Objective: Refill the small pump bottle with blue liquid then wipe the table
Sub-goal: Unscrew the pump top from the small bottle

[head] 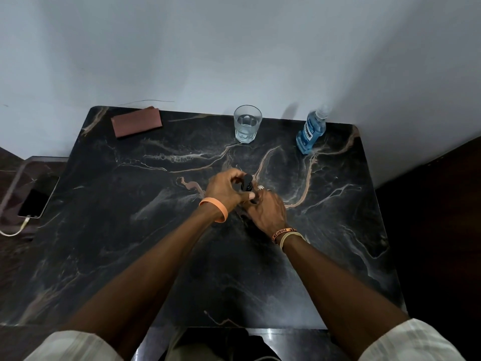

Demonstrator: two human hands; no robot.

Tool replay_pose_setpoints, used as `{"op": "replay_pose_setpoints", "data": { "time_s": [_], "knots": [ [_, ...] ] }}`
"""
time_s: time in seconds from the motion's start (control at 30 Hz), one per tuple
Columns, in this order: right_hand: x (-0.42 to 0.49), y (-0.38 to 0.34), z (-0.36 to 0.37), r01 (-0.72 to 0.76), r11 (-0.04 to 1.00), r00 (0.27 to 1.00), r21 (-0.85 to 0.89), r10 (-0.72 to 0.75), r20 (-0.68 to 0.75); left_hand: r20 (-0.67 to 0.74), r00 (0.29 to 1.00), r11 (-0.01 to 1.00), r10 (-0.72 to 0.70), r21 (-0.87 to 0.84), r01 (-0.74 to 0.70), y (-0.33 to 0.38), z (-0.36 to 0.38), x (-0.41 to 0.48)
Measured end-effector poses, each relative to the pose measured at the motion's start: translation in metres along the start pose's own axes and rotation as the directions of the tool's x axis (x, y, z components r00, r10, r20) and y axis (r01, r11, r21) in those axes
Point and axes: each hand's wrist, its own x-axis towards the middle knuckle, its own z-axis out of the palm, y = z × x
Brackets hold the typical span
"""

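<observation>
The small dark pump bottle point(246, 184) stands at the middle of the black marble table point(130, 230), mostly hidden by both hands. My left hand point(227, 190) grips its black pump top with curled fingers and thumb. My right hand point(266, 211) wraps round the bottle's lower body from the right. A bottle of blue liquid point(311, 132) with a clear cap stands at the table's far right, apart from my hands. A folded brown cloth point(136, 121) lies at the far left corner.
A clear glass point(247, 123) holding some water stands at the far edge, between cloth and blue bottle. A phone point(36, 198) on a charging cable lies on a lower surface left of the table. A grey wall runs behind the table.
</observation>
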Motion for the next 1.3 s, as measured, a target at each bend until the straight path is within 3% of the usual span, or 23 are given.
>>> {"op": "replay_pose_setpoints", "data": {
  "time_s": [0.13,0.3,0.43,0.57,0.73,0.87,1.0,1.17,1.3],
  "knots": [
    [0.0014,-0.0008,-0.0015,-0.016,1.0,1.0,-0.002,0.016,0.013,0.039,0.994,0.995,0.099,-0.027,-0.098,0.0017,-0.0001,-0.0033],
    [-0.0001,-0.0024,-0.0024,-0.015,1.0,1.0,-0.024,0.014,-0.007,-0.005,0.997,0.995,0.079,0.063,-0.079,0.005,-0.0004,-0.0035],
    [0.0003,-0.0034,-0.0031,-0.035,0.999,0.999,-0.029,0.035,0.025,0.029,0.989,0.986,0.143,0.083,-0.145,0.0035,-0.0013,-0.0061],
    [0.0001,-0.0042,-0.0034,-0.035,0.998,0.999,-0.052,0.037,0.035,-0.024,0.994,0.989,0.104,0.111,-0.101,0.0046,-0.0006,-0.0039],
    [0.0008,-0.0031,-0.0042,-0.057,0.996,0.996,-0.065,0.061,0.059,0.041,0.982,0.974,0.187,0.121,-0.191,0.0031,-0.0013,-0.0056],
    [0.0,-0.0039,-0.0041,-0.035,0.998,0.998,-0.05,0.037,0.043,-0.005,0.99,0.978,0.138,0.159,-0.136,0.0025,-0.0006,-0.0038],
    [0.0001,-0.0024,-0.0047,-0.028,1.0,0.999,-0.014,0.029,0.042,0.037,0.984,0.974,0.175,0.138,-0.179,0.0033,-0.0015,-0.0048],
    [0.0008,-0.0028,-0.0034,-0.021,0.999,0.999,-0.036,0.022,0.041,0.012,0.995,0.987,0.096,0.13,-0.097,0.0033,-0.0003,-0.0016],
    [0.0011,-0.0005,-0.0025,-0.04,0.999,0.997,-0.03,0.042,0.057,0.057,0.989,0.986,0.14,0.079,-0.144,0.0022,0.0001,-0.0026]
  ]
}}
